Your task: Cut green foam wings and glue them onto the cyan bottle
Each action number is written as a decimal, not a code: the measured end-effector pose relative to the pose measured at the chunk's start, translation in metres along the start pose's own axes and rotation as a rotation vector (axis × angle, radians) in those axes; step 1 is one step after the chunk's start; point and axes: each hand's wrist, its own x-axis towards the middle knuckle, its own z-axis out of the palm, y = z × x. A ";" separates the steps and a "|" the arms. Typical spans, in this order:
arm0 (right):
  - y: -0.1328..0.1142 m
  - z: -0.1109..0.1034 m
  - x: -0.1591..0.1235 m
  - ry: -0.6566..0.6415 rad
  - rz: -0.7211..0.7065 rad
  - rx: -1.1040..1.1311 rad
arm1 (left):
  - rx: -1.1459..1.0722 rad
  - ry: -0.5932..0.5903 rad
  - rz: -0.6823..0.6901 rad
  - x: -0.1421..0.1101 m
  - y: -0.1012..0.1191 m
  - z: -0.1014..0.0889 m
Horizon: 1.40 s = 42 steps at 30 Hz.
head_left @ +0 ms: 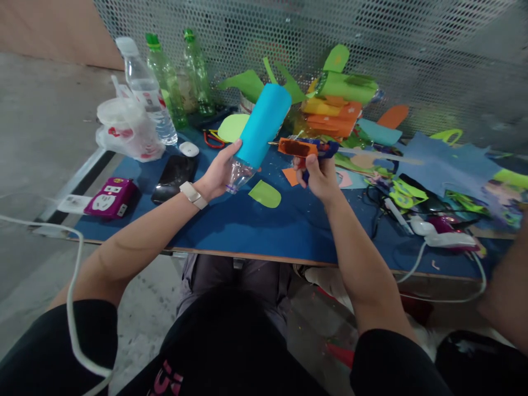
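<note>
Left fingers (234,148) around a clear plastic bottle (240,172) in blue paper (264,127), right fingers (312,163) around a pointed glue gun (297,147)

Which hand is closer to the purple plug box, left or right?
Left. The left hand, holding the blue-wrapped bottle, is right of the purple plug box; the right hand, holding the orange glue gun, is farther right.

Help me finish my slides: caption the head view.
Left hand holds a blue-wrapped bottle, right hand an orange glue gun.

Bottle (264,129) in left grip (217,175), glue gun (297,147) in right grip (322,179)
</note>
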 end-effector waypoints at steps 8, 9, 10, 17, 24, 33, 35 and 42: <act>-0.003 -0.002 -0.001 -0.064 0.000 0.020 | -0.012 -0.015 0.000 0.000 0.000 0.003; -0.003 -0.002 0.000 -0.055 -0.007 0.024 | -0.008 -0.018 0.000 0.000 0.000 0.003; -0.003 -0.002 0.000 -0.046 -0.016 0.027 | -0.005 -0.020 -0.001 0.000 0.000 0.002; -0.002 -0.002 0.001 0.009 0.003 -0.022 | -0.009 -0.031 -0.014 -0.004 0.003 0.006; -0.006 0.000 0.000 -0.018 -0.032 0.027 | -0.043 -0.073 0.027 -0.006 0.004 0.010; 0.007 0.001 0.004 -0.021 -0.119 0.114 | -0.100 -0.020 -0.031 -0.009 0.005 0.016; 0.006 0.002 0.004 0.012 -0.121 0.120 | -0.101 -0.031 -0.035 -0.009 0.004 0.016; 0.005 0.005 0.006 0.073 -0.099 0.113 | -0.118 -0.072 -0.043 -0.008 0.000 0.014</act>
